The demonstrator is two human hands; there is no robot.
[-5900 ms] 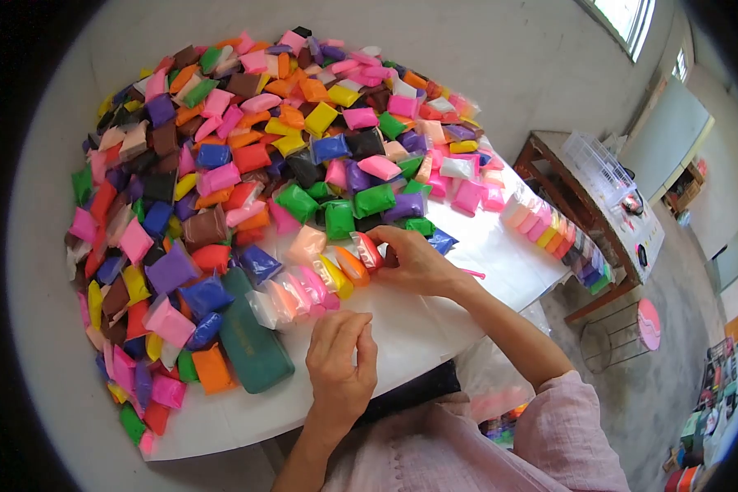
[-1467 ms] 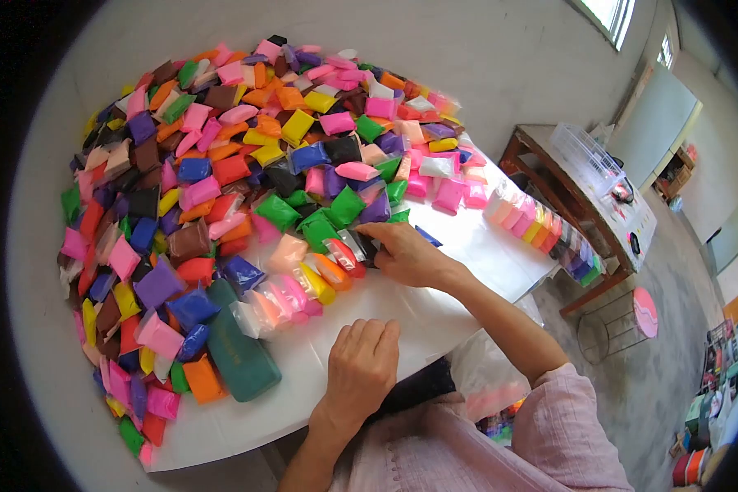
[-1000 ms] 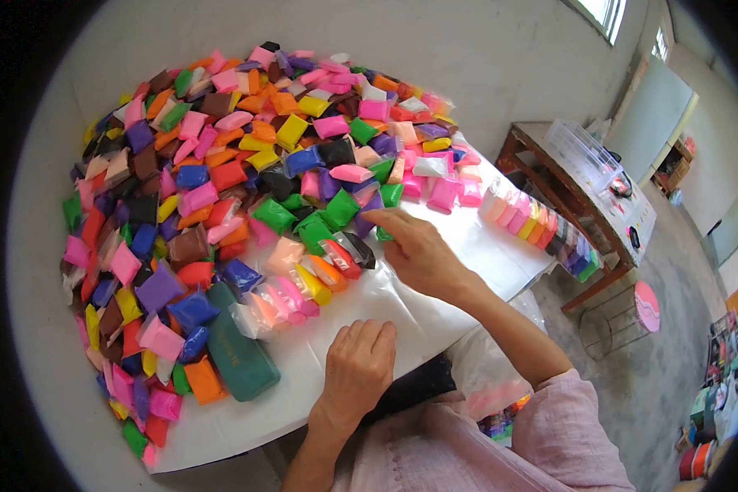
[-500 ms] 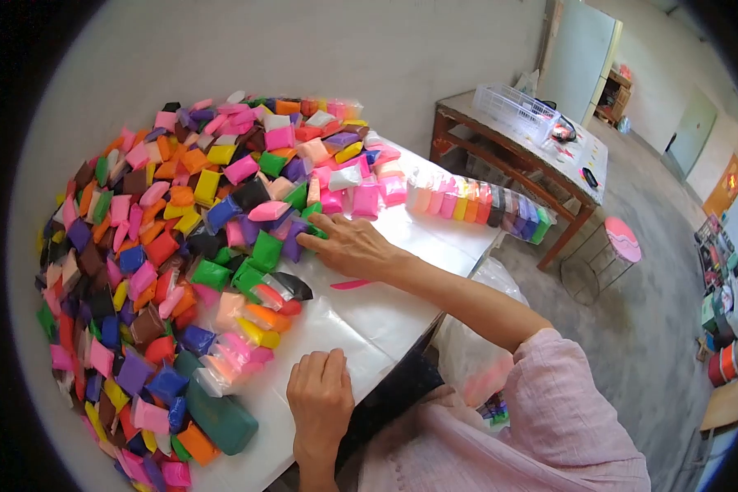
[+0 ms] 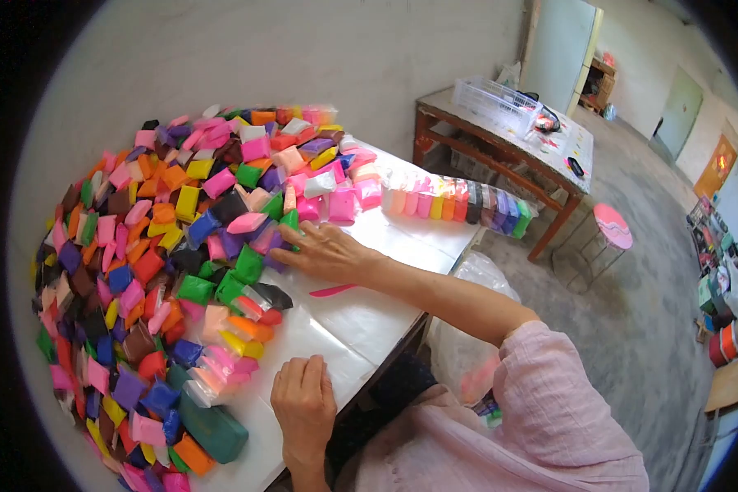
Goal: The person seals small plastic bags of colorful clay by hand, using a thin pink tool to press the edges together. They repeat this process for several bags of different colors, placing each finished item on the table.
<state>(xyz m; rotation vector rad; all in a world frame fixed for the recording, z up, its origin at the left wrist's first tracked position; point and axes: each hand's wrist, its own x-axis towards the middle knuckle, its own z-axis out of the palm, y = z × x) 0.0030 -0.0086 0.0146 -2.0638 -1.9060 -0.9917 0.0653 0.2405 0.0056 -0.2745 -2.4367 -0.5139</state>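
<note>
A large heap of small, soft, clear-wrapped packets in many colours (image 5: 172, 221) covers the left of the white-covered table (image 5: 361, 320). My right hand (image 5: 324, 252) reaches in at the heap's near edge, thumb and fingers closed about a purple packet (image 5: 276, 246), with green packets beside it. My left hand (image 5: 305, 402) rests at the table's near edge, holding nothing, its fingers lying loosely side by side. Between the hands are a flat pink tool (image 5: 332, 290) and a clear-wrapped strip of mixed packets (image 5: 231, 353).
A dark green case (image 5: 213, 422) lies at the near left. On the table's far right is a wrapped row of coloured packets (image 5: 459, 205). Beyond stand a wooden table (image 5: 566, 168) with a white basket (image 5: 496, 105) and a pink-topped stool (image 5: 612, 225). A plastic bag (image 5: 463, 320) hangs alongside.
The whole view has shifted a little, so the table sits further left. My right hand's fingers have come in around the purple packet. My left hand stays at the table's edge.
</note>
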